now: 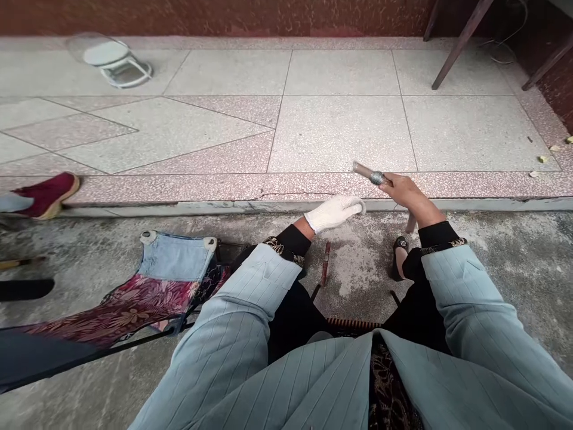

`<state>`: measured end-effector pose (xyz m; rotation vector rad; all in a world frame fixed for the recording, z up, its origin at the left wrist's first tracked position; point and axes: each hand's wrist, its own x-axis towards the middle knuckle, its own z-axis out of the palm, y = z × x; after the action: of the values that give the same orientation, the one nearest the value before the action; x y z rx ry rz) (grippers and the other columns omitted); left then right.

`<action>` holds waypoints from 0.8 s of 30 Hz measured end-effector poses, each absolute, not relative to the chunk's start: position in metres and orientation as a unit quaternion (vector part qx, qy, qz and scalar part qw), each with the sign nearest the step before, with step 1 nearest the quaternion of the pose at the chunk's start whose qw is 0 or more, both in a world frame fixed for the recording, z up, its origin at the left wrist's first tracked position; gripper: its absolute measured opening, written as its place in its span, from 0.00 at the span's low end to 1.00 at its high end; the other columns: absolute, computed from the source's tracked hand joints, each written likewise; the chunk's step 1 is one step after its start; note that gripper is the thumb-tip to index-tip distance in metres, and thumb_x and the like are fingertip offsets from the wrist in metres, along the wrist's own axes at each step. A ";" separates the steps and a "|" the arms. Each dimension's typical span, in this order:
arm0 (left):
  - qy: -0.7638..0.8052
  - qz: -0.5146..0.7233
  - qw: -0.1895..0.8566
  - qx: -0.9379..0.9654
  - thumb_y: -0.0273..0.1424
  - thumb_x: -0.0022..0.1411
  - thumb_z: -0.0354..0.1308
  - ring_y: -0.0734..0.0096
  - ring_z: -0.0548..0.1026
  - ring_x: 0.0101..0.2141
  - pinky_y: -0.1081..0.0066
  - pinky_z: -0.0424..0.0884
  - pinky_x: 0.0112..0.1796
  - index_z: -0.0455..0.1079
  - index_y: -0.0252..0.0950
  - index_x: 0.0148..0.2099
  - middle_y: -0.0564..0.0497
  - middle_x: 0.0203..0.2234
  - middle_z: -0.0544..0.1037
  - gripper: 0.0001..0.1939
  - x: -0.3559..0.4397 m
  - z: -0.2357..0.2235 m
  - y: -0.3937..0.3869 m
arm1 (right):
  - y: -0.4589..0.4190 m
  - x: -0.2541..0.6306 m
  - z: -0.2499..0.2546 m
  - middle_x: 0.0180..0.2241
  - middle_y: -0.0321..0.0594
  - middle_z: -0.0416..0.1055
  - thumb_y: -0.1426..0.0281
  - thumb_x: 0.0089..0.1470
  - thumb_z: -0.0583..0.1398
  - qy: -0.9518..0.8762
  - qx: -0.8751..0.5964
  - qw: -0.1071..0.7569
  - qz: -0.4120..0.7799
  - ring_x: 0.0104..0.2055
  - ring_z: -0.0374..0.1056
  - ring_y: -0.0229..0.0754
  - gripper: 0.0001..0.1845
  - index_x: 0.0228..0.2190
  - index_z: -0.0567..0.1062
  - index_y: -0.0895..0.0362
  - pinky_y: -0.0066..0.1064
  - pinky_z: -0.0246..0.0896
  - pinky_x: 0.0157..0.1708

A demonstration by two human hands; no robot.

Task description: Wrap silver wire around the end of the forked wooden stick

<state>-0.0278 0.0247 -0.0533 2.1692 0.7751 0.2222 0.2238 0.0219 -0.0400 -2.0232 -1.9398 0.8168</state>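
My right hand (401, 190) is wrapped round a brownish stick with thin metal wire wound in a tight coil (377, 178) near its middle. The stick's free end (360, 169) points up and left over the raised step. Below that hand a second brownish end (410, 223) sticks out; whether it belongs to the same piece I cannot tell. My left hand (333, 212) wears a white knitted glove and is closed, to the left of the stick and apart from it. A grey curved bit (363, 206) shows at its fingertips, too small to name.
A tiled step (340, 131) runs across in front. On the lower concrete, a reddish rod (325, 263) lies between my feet. A folding chair with patterned cloth (152, 298) stands at left, near another person's red shoe (49, 194). Farther back are a white stool (120, 60) and wooden legs (461, 45).
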 end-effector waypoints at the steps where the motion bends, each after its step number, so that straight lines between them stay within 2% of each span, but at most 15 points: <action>1: 0.314 0.071 0.370 0.871 0.41 0.72 0.46 0.69 0.72 0.33 0.72 0.64 0.37 0.77 0.37 0.45 0.52 0.32 0.77 0.20 -0.029 -0.054 0.027 | 0.019 0.223 -0.042 0.44 0.50 0.78 0.65 0.62 0.60 -0.673 -0.681 0.040 0.285 0.42 0.71 0.49 0.19 0.52 0.79 0.56 0.38 0.62 0.40; 4: 0.324 0.040 0.304 0.895 0.41 0.70 0.48 0.65 0.75 0.36 0.70 0.64 0.39 0.78 0.39 0.47 0.50 0.36 0.80 0.19 -0.029 -0.061 0.031 | 0.010 0.216 -0.049 0.40 0.46 0.80 0.68 0.57 0.63 -0.712 -0.572 -0.156 0.377 0.38 0.71 0.47 0.15 0.45 0.84 0.55 0.35 0.60 0.37; 5: 0.323 0.037 0.296 0.898 0.41 0.70 0.49 0.65 0.75 0.37 0.70 0.64 0.39 0.78 0.39 0.48 0.50 0.37 0.81 0.19 -0.028 -0.064 0.032 | 0.007 0.213 -0.050 0.37 0.43 0.80 0.69 0.55 0.64 -0.723 -0.519 -0.193 0.412 0.37 0.70 0.45 0.14 0.43 0.84 0.55 0.34 0.59 0.36; 7: 0.319 0.039 0.306 0.896 0.41 0.69 0.50 0.64 0.76 0.39 0.70 0.65 0.40 0.78 0.39 0.48 0.50 0.38 0.81 0.18 -0.026 -0.068 0.034 | 0.003 0.209 -0.048 0.34 0.39 0.80 0.69 0.52 0.66 -0.740 -0.423 -0.208 0.481 0.35 0.69 0.43 0.16 0.43 0.85 0.55 0.32 0.58 0.35; 9: 0.314 0.055 0.348 0.882 0.40 0.69 0.51 0.66 0.75 0.38 0.70 0.65 0.40 0.78 0.37 0.45 0.51 0.36 0.81 0.17 -0.024 -0.069 0.035 | 0.000 0.211 -0.040 0.35 0.37 0.79 0.65 0.51 0.67 -0.747 -0.340 -0.163 0.548 0.35 0.68 0.41 0.19 0.45 0.84 0.57 0.31 0.59 0.37; 11: 0.311 0.090 0.425 0.845 0.39 0.68 0.53 0.69 0.74 0.35 0.71 0.66 0.39 0.77 0.35 0.42 0.51 0.34 0.79 0.15 -0.023 -0.068 0.036 | -0.004 0.220 -0.028 0.38 0.38 0.79 0.58 0.52 0.67 -0.747 -0.290 -0.063 0.594 0.37 0.68 0.40 0.23 0.46 0.83 0.59 0.31 0.60 0.39; 13: 0.315 0.127 0.493 0.801 0.38 0.68 0.53 0.73 0.70 0.29 0.73 0.65 0.34 0.75 0.33 0.40 0.51 0.29 0.76 0.15 -0.023 -0.066 0.035 | -0.007 0.231 -0.016 0.34 0.38 0.76 0.54 0.53 0.67 -0.732 -0.332 0.064 0.591 0.35 0.66 0.39 0.22 0.41 0.82 0.60 0.31 0.59 0.37; 16: 0.310 0.141 0.582 0.738 0.38 0.71 0.50 0.76 0.64 0.24 0.76 0.61 0.27 0.73 0.32 0.41 0.54 0.23 0.68 0.16 -0.025 -0.060 0.030 | -0.010 0.237 -0.011 0.27 0.34 0.69 0.54 0.49 0.70 -0.636 -0.454 0.253 0.570 0.29 0.61 0.35 0.20 0.33 0.78 0.59 0.29 0.56 0.32; 19: 0.286 0.132 0.642 0.699 0.38 0.72 0.49 0.78 0.63 0.23 0.77 0.60 0.26 0.73 0.31 0.42 0.55 0.22 0.66 0.17 -0.026 -0.054 0.022 | -0.006 0.225 -0.023 0.28 0.36 0.70 0.50 0.43 0.72 -0.509 -0.485 0.415 0.577 0.28 0.62 0.35 0.25 0.31 0.75 0.57 0.29 0.59 0.30; 21: 0.276 0.123 0.636 0.710 0.39 0.71 0.51 0.78 0.64 0.23 0.77 0.61 0.27 0.74 0.31 0.42 0.54 0.23 0.67 0.17 -0.026 -0.052 0.019 | 0.000 0.215 -0.034 0.30 0.38 0.71 0.49 0.43 0.71 -0.467 -0.500 0.458 0.568 0.28 0.62 0.36 0.25 0.31 0.73 0.57 0.30 0.61 0.30; 24: 0.273 0.104 0.598 0.746 0.40 0.70 0.52 0.78 0.65 0.24 0.77 0.61 0.28 0.75 0.33 0.42 0.54 0.23 0.69 0.17 -0.027 -0.050 0.019 | 0.008 0.207 -0.044 0.31 0.40 0.72 0.59 0.52 0.66 -0.497 -0.607 0.405 0.470 0.30 0.64 0.39 0.16 0.34 0.75 0.58 0.32 0.63 0.33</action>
<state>-0.0274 0.0186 -0.0505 1.7318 0.6338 0.2409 0.2069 0.0085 -0.0438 -1.5306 -1.2532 1.1866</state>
